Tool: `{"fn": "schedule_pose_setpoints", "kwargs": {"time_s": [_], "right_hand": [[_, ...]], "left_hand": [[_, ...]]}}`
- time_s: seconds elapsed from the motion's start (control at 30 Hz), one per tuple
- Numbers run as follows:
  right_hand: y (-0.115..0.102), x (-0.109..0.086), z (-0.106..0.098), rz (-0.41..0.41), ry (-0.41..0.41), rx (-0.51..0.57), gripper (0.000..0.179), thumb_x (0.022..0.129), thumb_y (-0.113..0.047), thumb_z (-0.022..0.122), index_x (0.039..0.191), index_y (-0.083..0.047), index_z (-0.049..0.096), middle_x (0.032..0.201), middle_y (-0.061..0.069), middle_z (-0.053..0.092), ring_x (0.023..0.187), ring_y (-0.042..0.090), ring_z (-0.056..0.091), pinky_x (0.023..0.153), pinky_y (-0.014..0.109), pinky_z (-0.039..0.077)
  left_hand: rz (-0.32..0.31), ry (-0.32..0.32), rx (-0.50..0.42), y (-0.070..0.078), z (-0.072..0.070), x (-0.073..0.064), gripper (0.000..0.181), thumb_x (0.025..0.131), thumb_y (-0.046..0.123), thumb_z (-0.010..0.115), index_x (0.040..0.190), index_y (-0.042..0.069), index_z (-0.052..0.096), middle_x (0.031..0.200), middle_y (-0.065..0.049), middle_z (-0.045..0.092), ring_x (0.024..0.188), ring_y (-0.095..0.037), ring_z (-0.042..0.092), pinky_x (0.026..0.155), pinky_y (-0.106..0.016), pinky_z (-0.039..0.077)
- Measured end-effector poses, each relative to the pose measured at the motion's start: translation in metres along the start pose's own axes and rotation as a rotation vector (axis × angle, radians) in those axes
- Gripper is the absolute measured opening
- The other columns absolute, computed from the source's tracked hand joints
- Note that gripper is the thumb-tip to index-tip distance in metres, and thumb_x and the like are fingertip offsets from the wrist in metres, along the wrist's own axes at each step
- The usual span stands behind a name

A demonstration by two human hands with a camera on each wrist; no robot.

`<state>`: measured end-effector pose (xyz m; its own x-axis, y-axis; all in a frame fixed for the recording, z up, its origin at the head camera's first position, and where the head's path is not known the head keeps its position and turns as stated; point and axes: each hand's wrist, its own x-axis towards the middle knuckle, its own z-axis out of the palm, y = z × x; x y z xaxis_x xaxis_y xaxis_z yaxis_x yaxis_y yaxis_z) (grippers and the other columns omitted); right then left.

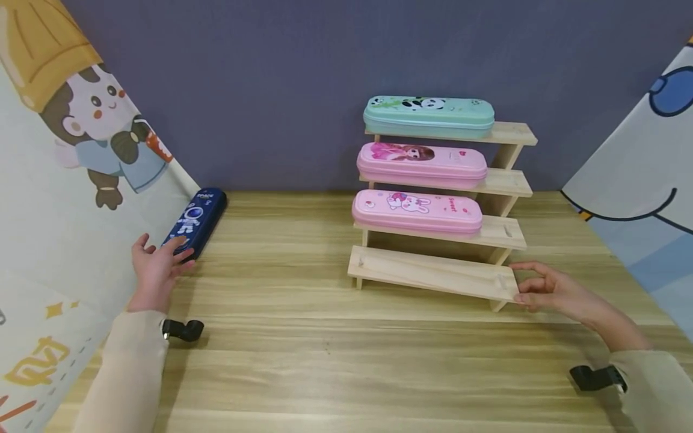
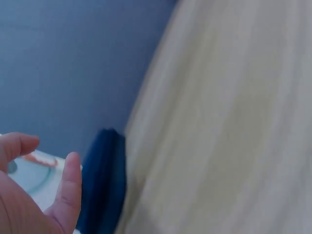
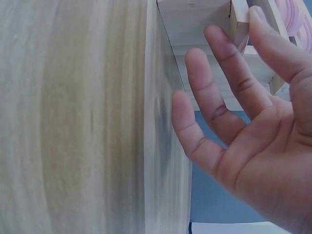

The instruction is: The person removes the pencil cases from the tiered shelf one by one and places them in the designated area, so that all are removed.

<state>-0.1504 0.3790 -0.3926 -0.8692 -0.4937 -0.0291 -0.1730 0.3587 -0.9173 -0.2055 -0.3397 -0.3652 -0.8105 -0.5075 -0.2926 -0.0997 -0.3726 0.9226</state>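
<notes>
My left hand [image 1: 157, 267] reaches over the near end of a navy pencil case [image 1: 190, 227] with a space print, fingers spread and overlapping it. In the left wrist view, the thumb and a finger stand apart beside the blue case [image 2: 102, 183]. On the right, my right hand [image 1: 549, 290] is at the end of the bottom step of a wooden tiered rack [image 1: 433, 272], fingertips right at its edge. The right wrist view shows that hand [image 3: 258, 141] with fingers loosely extended, the thumb tip overlapping the board end [image 3: 240, 22].
The rack's upper steps carry a mint panda pencil case [image 1: 430, 120], a pink case with a girl print [image 1: 422, 165] and a pink bunny case [image 1: 417, 211]. A dark wall [image 1: 281, 96] stands behind the wood-grain table [image 1: 281, 361]. Printed cloths [image 1: 49, 240] hang at both sides.
</notes>
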Motion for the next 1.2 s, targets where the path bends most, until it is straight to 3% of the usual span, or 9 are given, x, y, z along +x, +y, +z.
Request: {"fn": "schedule_pose_setpoints", "kwargs": {"time_s": [0.1, 0.2, 0.37, 0.53, 0.67, 0.8, 0.97, 1.2], "right_hand": [[0.000, 0.000, 0.000, 0.004, -0.005, 0.006, 0.066, 0.097, 0.008, 0.056, 0.135, -0.044, 0.042, 0.099, -0.005, 0.071, 0.085, 0.013, 0.068, 0.065, 0.029, 0.060], [0.001, 0.001, 0.000, 0.013, -0.002, 0.000, 0.066, 0.097, 0.008, 0.056, 0.134, -0.045, 0.042, 0.100, -0.005, 0.071, 0.085, 0.013, 0.069, 0.065, 0.030, 0.060], [0.001, -0.001, 0.001, 0.013, 0.007, -0.010, 0.066, 0.097, 0.007, 0.056, 0.134, -0.045, 0.042, 0.099, -0.005, 0.071, 0.084, 0.013, 0.068, 0.065, 0.029, 0.060], [0.003, -0.005, 0.001, 0.021, 0.010, 0.006, 0.068, 0.097, 0.009, 0.056, 0.133, -0.047, 0.042, 0.100, -0.007, 0.071, 0.085, 0.012, 0.068, 0.065, 0.028, 0.060], [0.003, -0.007, 0.001, 0.021, 0.004, 0.018, 0.068, 0.097, 0.009, 0.056, 0.132, -0.048, 0.041, 0.102, -0.007, 0.071, 0.087, 0.012, 0.069, 0.067, 0.028, 0.061], [0.003, -0.007, 0.003, 0.028, 0.000, 0.011, 0.066, 0.097, 0.007, 0.056, 0.133, -0.047, 0.041, 0.102, -0.008, 0.071, 0.088, 0.012, 0.069, 0.068, 0.029, 0.061], [0.002, -0.003, 0.003, 0.022, -0.001, 0.009, 0.064, 0.098, 0.006, 0.056, 0.135, -0.044, 0.040, 0.103, -0.007, 0.071, 0.087, 0.013, 0.069, 0.068, 0.030, 0.061], [0.001, -0.001, 0.002, 0.021, 0.003, 0.011, 0.064, 0.097, 0.006, 0.056, 0.135, -0.043, 0.041, 0.103, -0.007, 0.071, 0.087, 0.013, 0.068, 0.067, 0.031, 0.061]], "left_hand": [[0.030, -0.013, -0.007, 0.001, 0.013, -0.008, 0.092, 0.094, 0.006, 0.067, 0.157, 0.030, 0.005, 0.158, -0.002, -0.003, 0.066, -0.014, 0.069, 0.051, -0.028, 0.061], [0.050, -0.064, -0.016, 0.002, 0.032, -0.019, 0.090, 0.094, 0.006, 0.066, 0.157, 0.029, 0.006, 0.159, -0.005, 0.002, 0.066, -0.014, 0.070, 0.049, -0.026, 0.060], [0.091, -0.203, 0.015, -0.002, 0.074, -0.037, 0.085, 0.095, 0.004, 0.064, 0.157, 0.025, 0.009, 0.151, -0.009, 0.013, 0.066, -0.015, 0.070, 0.051, -0.026, 0.061], [0.152, -0.362, 0.102, -0.018, 0.118, -0.050, 0.078, 0.096, 0.004, 0.058, 0.157, 0.019, 0.011, 0.148, -0.011, 0.020, 0.068, -0.015, 0.070, 0.054, -0.026, 0.062], [0.140, -0.476, 0.128, -0.031, 0.145, -0.061, 0.077, 0.096, 0.006, 0.061, 0.156, 0.019, 0.013, 0.149, -0.011, 0.025, 0.068, -0.016, 0.071, 0.054, -0.026, 0.062], [0.111, -0.561, 0.112, -0.037, 0.166, -0.075, 0.075, 0.098, 0.007, 0.061, 0.156, 0.020, 0.016, 0.150, -0.011, 0.028, 0.067, -0.018, 0.071, 0.050, -0.025, 0.060], [0.118, -0.638, 0.090, -0.039, 0.189, -0.088, 0.071, 0.098, 0.006, 0.060, 0.155, 0.019, 0.020, 0.148, -0.012, 0.033, 0.066, -0.019, 0.071, 0.046, -0.024, 0.059], [0.082, -0.793, 0.181, -0.047, 0.211, -0.099, 0.074, 0.098, 0.006, 0.061, 0.157, 0.020, 0.019, 0.154, -0.010, 0.031, 0.071, -0.020, 0.071, 0.052, -0.028, 0.061]]}}
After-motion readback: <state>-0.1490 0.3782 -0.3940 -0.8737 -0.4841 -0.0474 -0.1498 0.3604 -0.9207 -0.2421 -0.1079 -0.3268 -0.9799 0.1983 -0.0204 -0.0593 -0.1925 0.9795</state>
